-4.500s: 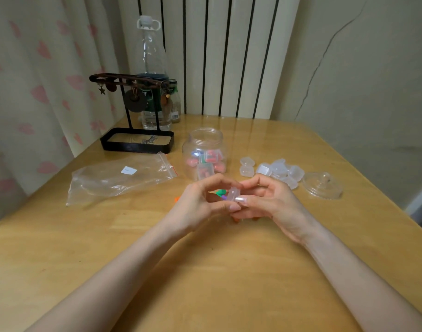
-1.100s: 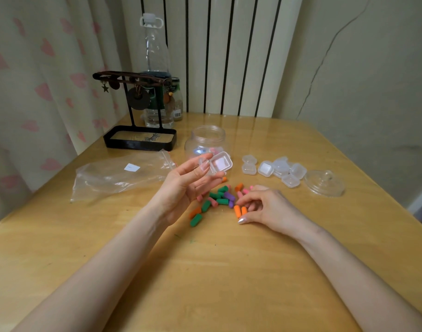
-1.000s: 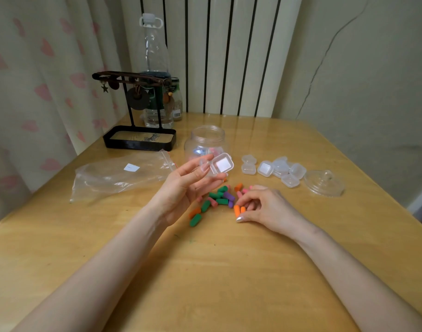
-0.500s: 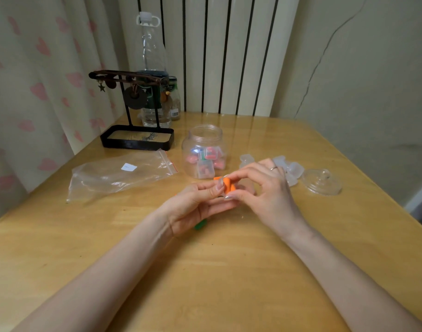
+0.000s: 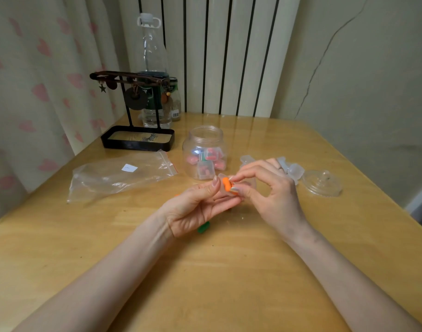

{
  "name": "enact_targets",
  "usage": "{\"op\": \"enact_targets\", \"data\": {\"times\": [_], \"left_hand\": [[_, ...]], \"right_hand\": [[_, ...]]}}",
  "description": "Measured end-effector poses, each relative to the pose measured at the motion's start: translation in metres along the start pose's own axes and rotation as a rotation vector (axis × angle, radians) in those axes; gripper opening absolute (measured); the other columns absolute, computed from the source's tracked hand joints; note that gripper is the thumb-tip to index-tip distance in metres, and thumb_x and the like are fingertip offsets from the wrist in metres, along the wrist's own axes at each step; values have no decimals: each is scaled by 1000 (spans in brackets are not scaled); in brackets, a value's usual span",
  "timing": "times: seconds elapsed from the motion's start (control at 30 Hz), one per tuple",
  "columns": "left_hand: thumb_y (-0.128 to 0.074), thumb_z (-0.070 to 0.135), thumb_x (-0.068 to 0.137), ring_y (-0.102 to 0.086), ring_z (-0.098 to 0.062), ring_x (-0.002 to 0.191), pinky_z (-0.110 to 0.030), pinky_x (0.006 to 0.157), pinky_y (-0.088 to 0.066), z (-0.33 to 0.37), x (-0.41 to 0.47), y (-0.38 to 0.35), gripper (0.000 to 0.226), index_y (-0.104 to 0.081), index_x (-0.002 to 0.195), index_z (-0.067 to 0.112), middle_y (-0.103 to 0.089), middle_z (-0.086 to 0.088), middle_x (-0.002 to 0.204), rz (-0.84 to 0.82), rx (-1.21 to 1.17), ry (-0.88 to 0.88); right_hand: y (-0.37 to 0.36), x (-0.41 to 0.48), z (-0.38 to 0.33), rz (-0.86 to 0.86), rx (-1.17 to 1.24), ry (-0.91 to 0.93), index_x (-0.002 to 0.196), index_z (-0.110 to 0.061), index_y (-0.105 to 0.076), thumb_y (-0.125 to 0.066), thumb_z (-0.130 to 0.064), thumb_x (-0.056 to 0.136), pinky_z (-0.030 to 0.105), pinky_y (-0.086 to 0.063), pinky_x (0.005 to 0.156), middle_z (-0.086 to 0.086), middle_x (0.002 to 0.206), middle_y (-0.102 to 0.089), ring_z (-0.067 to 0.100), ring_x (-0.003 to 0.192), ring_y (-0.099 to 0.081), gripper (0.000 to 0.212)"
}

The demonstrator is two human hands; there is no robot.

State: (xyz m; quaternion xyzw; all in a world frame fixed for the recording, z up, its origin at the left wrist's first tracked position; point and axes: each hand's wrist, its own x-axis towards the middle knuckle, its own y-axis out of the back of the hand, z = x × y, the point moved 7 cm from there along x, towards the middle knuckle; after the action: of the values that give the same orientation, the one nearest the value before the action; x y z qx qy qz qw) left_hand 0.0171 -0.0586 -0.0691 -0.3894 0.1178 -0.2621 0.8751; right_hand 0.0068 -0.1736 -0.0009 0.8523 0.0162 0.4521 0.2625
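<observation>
Smooth, glossy varnished wood across the table (image 5: 229,271), with sheen toward the far edge. Matt, foam-like look to the orange plug (image 5: 226,184) at the centre and to the green plug (image 5: 203,227) just nearer. Frosted, translucent plastic in the small box (image 5: 250,184) and in the loose boxes (image 5: 295,170) at the far right. Clear, shiny plastic in the jar (image 5: 205,140) and the tall bottle (image 5: 153,56). Clear, glass-like lid (image 5: 321,183). Thin, crinkled, glossy film in the zip bag (image 5: 118,176) on the left. Matt black metal in the stand (image 5: 138,140). Matt printed cloth in the curtain (image 5: 37,80).

Wooden table (image 5: 229,283), one. Bearing: zip bag (image 5: 118,176), black stand (image 5: 138,146), bottle (image 5: 154,56), open jar (image 5: 205,140), clear boxes (image 5: 296,170), glass lid (image 5: 322,183). Also one green earplug (image 5: 203,227).
</observation>
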Motion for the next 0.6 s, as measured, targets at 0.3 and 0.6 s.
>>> {"op": "enact_targets", "data": {"times": [0.3, 0.6], "left_hand": [[-87, 12, 57, -65, -34, 104, -34, 81, -57, 0, -4, -11, 53, -68, 103, -8, -63, -30, 112, -79, -29, 9], [-96, 30, 34, -62, -7, 69, -25, 70, -57, 8, 0, 16, 46, -72, 69, 14, -50, 4, 63, 171, 138, -92]], "right_hand": [[-7, -1, 0, 15, -25, -24, 73, -14, -67, -71, -33, 70, 20, -39, 80, -5, 88, -59, 15, 92, -52, 20], [27, 2, 30, 205, 161, -262, 105, -18, -59, -67, -24, 80, 22, -45, 80, -2, 102, -63, 15, 93, -60, 27]]}}
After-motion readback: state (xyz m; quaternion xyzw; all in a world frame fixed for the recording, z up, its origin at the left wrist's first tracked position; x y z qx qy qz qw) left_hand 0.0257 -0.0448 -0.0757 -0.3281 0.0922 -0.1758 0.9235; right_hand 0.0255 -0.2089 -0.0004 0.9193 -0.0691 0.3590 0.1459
